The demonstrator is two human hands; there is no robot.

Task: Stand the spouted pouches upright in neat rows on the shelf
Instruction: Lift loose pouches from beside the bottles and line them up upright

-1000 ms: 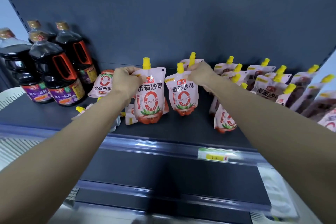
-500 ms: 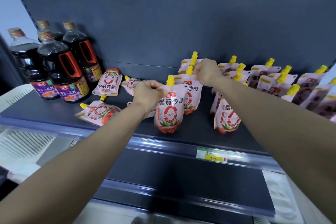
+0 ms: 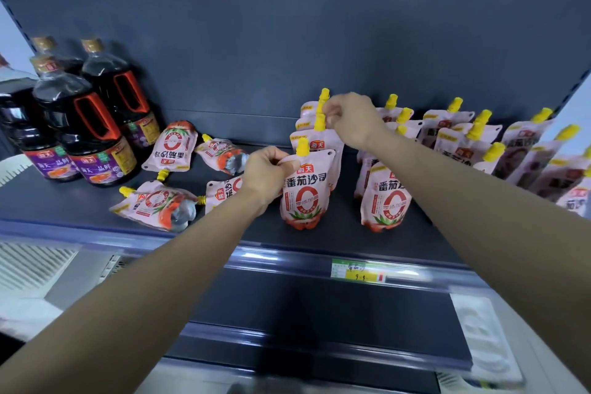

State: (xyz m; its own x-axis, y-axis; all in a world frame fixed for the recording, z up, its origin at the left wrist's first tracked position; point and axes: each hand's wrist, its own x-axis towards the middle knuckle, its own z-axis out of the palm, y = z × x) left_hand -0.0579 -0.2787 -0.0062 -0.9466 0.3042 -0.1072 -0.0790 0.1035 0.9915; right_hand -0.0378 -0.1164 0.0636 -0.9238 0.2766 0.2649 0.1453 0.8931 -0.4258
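Front pouch (image 3: 304, 192) upright at shelf (image 3: 335, 233) front, long axis vertical, yellow spout up; left hand (image 3: 267, 171) pinching its top-left corner. Right hand (image 3: 350, 120) closed on second pouch (image 3: 315, 144) directly behind, at spout.

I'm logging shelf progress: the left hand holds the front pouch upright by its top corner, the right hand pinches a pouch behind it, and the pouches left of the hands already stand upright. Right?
Not quite. In the head view the pouches left of the hands lie flat or tipped on the shelf, not upright. The left hand does hold the front pouch by its top corner, and the right hand pinches a pouch behind it.
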